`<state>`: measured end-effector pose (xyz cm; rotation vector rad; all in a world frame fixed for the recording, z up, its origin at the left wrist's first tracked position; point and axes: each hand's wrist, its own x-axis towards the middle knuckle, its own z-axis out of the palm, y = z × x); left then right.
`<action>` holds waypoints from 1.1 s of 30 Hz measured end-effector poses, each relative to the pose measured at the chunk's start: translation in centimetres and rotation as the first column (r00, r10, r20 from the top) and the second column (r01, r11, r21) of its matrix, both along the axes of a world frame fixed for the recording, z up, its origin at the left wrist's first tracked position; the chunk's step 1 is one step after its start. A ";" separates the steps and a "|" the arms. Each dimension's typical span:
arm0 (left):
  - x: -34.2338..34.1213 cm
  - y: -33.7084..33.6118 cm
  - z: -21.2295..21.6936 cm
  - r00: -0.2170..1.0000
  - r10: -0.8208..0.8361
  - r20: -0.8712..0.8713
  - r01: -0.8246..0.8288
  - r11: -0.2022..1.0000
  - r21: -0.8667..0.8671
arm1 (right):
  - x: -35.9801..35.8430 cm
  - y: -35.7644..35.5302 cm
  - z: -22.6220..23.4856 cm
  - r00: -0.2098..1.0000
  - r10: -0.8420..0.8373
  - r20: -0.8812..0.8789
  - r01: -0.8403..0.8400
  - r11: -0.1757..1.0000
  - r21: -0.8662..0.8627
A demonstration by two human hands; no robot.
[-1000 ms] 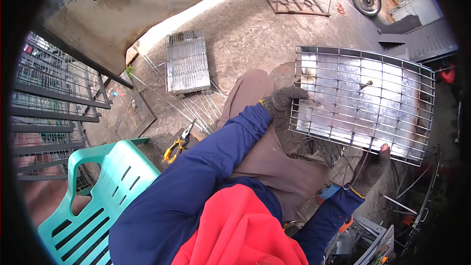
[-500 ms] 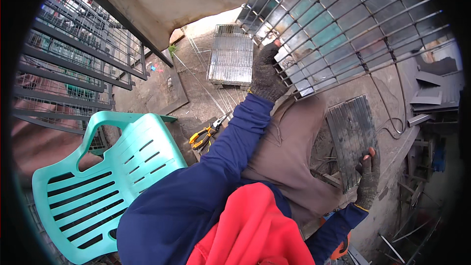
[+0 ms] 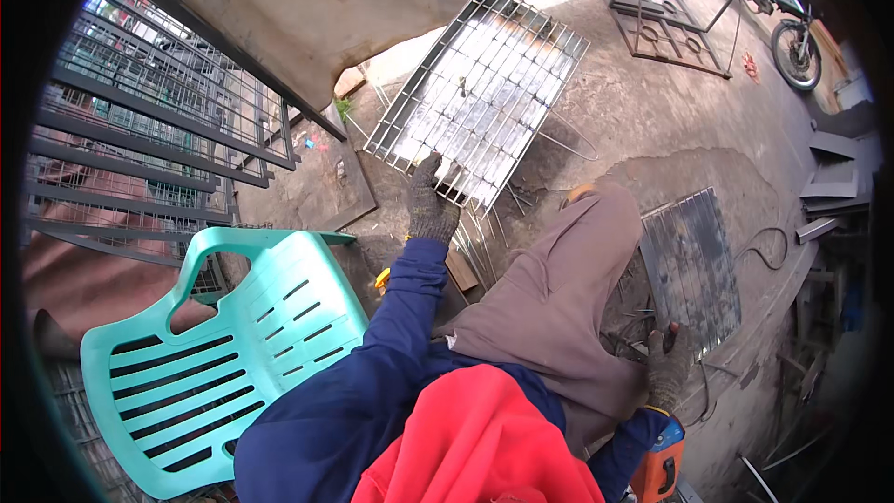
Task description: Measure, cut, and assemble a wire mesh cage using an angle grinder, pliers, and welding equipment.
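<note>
Mount: head-worn fisheye, left of a side-by-side pair.
Facing: steeply down over the wearer's torso and legs to the concrete ground (image 3: 652, 121).
Range: body close at the lower edge; ground and fence (image 3: 140, 130) farther out.
Distortion: straight edges bow near the rim.
Overlap: single view only.

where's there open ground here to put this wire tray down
Bare concrete lies past the wire tray in the left hand, toward the metal frame and motorbike. It is crowded around the knee: loose rods, the flat grid by the right hand, and the green chair.
</note>
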<state>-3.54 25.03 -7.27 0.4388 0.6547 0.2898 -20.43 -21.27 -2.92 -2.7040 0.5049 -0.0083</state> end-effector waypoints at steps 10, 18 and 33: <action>0.8 -1.0 -3.0 0.993 -0.107 -0.045 0.102 0.990 -0.098 | -0.1 0.0 -0.7 0.999 0.015 0.040 -0.016 1.000 0.020; 6.4 3.3 -4.7 0.999 -0.049 0.019 0.050 0.998 -0.040 | 1.4 1.2 -0.3 0.996 -0.017 0.093 0.018 1.000 -0.016; 7.7 2.4 -11.1 0.986 -0.141 -0.093 0.148 0.986 0.075 | 2.9 1.0 2.1 0.979 -0.136 -0.150 0.133 0.991 -0.032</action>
